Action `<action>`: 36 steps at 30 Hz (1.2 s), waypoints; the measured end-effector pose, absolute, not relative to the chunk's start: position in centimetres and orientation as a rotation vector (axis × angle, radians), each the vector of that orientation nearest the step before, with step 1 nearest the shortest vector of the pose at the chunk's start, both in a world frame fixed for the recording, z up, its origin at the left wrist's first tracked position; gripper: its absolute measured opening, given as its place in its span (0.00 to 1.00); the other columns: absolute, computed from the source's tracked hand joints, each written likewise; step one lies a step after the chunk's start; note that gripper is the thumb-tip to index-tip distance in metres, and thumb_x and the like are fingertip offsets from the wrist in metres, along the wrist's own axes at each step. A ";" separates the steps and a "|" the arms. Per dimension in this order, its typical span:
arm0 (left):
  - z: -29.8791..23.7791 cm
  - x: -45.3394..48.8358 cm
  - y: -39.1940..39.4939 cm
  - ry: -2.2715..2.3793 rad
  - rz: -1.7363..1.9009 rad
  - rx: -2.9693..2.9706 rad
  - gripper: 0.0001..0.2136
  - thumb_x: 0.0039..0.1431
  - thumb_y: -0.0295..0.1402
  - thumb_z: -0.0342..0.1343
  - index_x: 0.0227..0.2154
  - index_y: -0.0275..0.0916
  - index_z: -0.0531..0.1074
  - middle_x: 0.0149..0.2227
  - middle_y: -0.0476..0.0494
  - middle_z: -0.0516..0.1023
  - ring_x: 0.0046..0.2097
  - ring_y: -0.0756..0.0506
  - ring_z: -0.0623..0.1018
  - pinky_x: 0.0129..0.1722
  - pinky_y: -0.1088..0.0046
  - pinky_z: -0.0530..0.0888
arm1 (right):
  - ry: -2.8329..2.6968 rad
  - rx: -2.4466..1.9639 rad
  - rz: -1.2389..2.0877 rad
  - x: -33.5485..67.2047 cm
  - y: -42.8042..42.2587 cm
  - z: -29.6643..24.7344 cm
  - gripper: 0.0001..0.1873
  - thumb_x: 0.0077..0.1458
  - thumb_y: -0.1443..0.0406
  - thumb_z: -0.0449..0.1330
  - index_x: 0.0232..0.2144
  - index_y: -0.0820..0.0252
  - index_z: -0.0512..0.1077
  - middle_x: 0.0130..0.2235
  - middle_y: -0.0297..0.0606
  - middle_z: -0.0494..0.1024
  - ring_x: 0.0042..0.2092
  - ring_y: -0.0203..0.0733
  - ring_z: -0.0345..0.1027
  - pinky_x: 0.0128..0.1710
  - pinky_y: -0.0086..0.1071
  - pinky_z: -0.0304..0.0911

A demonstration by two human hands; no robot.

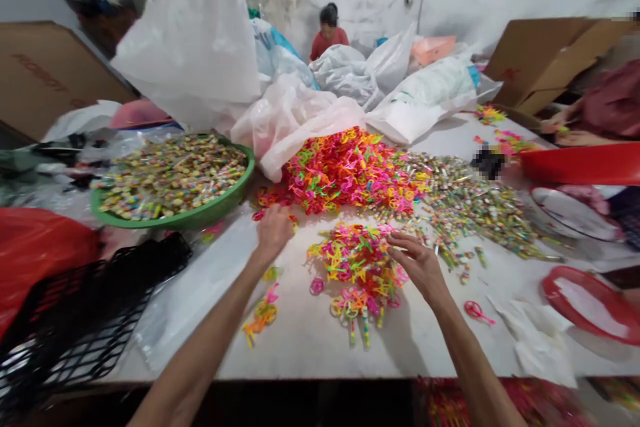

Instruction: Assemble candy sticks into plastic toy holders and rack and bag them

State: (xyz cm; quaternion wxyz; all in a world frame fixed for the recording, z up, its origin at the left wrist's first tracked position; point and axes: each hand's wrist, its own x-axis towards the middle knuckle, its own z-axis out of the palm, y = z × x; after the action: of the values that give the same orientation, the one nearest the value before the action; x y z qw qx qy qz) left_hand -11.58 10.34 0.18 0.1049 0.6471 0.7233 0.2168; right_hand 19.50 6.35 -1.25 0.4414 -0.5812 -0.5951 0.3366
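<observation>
My left hand is left of the pile, fingers curled at a few red and pink plastic pieces; its fingertips are mostly hidden, and I cannot make out what they hold. My right hand is at the right edge of a small heap of bright plastic toy pieces, its fingers stretched out and thumb a little apart. Several pieces are shaped like small wheels and frames. Two candy-filled tubes stick out at the heap's near side. Some loose yellow and orange pieces lie near my left forearm.
Behind is a larger mound of red and pink pieces. Many small filled tubes spread to the right. A green basin of tubes stands left, near a black mesh crate. A red dish lies right. Two people sit beyond.
</observation>
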 end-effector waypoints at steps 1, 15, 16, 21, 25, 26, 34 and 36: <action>-0.1 -12.6 11.3 2.169 0.602 1.891 0.12 0.49 0.31 0.52 0.37 0.35 0.72 0.43 0.33 0.73 0.48 0.36 0.71 0.42 0.63 0.67 | -1.498 -1.533 0.743 20.5 6.7 -1.7 0.15 0.44 0.57 0.59 0.32 0.59 0.77 0.43 0.44 0.75 0.43 0.48 0.69 0.35 0.35 0.65; -1.5 -11.1 10.1 1.387 1.370 0.807 0.11 0.33 0.34 0.61 0.21 0.36 0.66 0.18 0.53 0.69 0.22 0.52 0.69 0.25 0.74 0.66 | -1.633 -2.334 0.212 23.0 10.4 -4.0 0.11 0.51 0.64 0.53 0.28 0.64 0.73 0.38 0.46 0.73 0.37 0.44 0.67 0.33 0.32 0.55; -1.3 -10.7 9.5 1.344 1.353 0.772 0.12 0.34 0.35 0.61 0.22 0.36 0.67 0.20 0.51 0.71 0.23 0.51 0.70 0.26 0.73 0.68 | -1.599 -2.327 0.182 22.8 10.0 -3.8 0.12 0.52 0.64 0.51 0.30 0.64 0.73 0.38 0.47 0.72 0.38 0.45 0.67 0.34 0.32 0.55; -0.7 -8.8 6.1 1.191 1.261 0.673 0.13 0.35 0.30 0.62 0.27 0.34 0.69 0.26 0.47 0.75 0.26 0.50 0.74 0.28 0.73 0.72 | -1.341 -1.787 0.700 19.2 6.4 -0.9 0.16 0.50 0.55 0.54 0.34 0.61 0.70 0.30 0.39 0.72 0.31 0.40 0.65 0.29 0.31 0.57; 0.5 -6.9 3.9 0.991 1.150 0.568 0.10 0.36 0.27 0.64 0.25 0.34 0.70 0.25 0.49 0.75 0.25 0.52 0.73 0.28 0.74 0.73 | -1.190 -1.296 1.449 13.2 3.2 1.5 0.15 0.43 0.56 0.62 0.30 0.62 0.73 0.20 0.31 0.67 0.20 0.32 0.57 0.20 0.26 0.51; 0.8 -6.5 3.5 0.957 1.109 0.554 0.09 0.37 0.27 0.64 0.25 0.33 0.71 0.25 0.48 0.75 0.25 0.52 0.74 0.28 0.74 0.73 | -1.133 -1.242 1.518 12.0 2.8 1.8 0.14 0.43 0.56 0.63 0.29 0.62 0.73 0.18 0.29 0.65 0.19 0.30 0.54 0.19 0.26 0.49; 1.1 -5.8 2.0 0.761 0.936 0.575 0.10 0.44 0.27 0.61 0.33 0.32 0.74 0.31 0.42 0.77 0.29 0.50 0.75 0.32 0.71 0.73 | -0.970 -1.077 1.644 10.9 2.0 1.4 0.09 0.44 0.61 0.64 0.26 0.62 0.75 0.17 0.28 0.65 0.18 0.28 0.54 0.18 0.24 0.49; 0.9 -5.6 1.8 0.731 0.930 0.576 0.10 0.44 0.26 0.60 0.33 0.33 0.74 0.31 0.43 0.77 0.29 0.50 0.75 0.32 0.71 0.73 | -0.971 -1.064 1.648 11.4 1.9 1.2 0.08 0.43 0.62 0.64 0.27 0.61 0.76 0.17 0.29 0.68 0.19 0.28 0.56 0.19 0.24 0.52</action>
State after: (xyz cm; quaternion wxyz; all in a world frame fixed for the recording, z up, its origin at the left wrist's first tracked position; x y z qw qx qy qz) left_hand -5.61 1.81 0.87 0.7913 0.2675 0.3396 0.4324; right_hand 11.35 1.90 1.24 0.4587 -0.4319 -0.3941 0.6692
